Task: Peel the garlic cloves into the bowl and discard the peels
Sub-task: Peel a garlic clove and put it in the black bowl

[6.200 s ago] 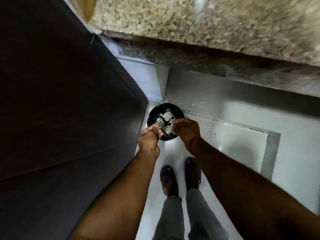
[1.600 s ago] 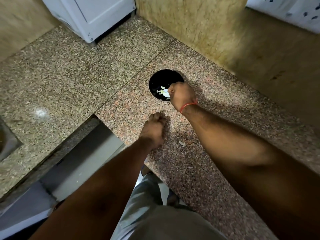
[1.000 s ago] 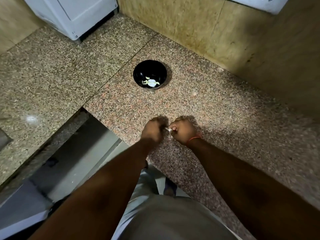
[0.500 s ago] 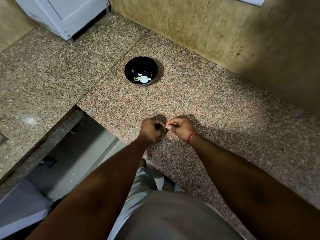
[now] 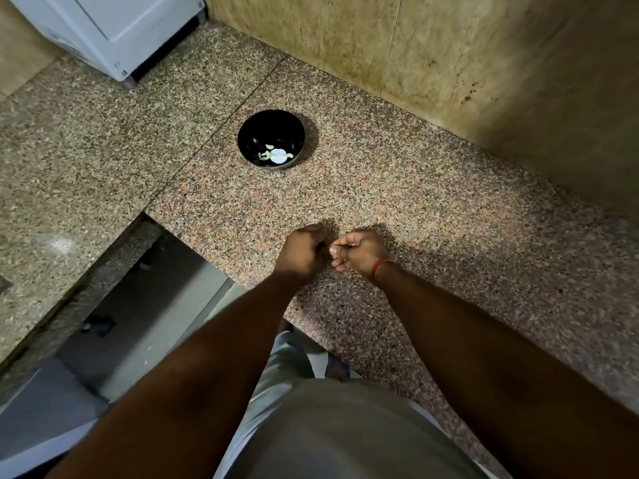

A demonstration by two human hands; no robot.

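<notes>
Both hands, left (image 5: 304, 252) and right (image 5: 359, 254), are curled together over the tabletop (image 5: 432, 209); contents cannot be told. Bowl (image 5: 271, 139) is seen at 12 o'clock.

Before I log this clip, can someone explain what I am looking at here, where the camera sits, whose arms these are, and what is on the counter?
The single picture comes from a camera worn on a person's head, looking down, so the two bare arms are that person's own. There is no machine. On the speckled granite countertop stands a small round black bowl with a few pale peeled garlic pieces inside. Nearer the body, the left hand and the right hand, which has a red thread at the wrist, meet with curled fingers, apparently pinching something tiny between them; it is too small to identify. A white appliance stands at the back left.
</notes>
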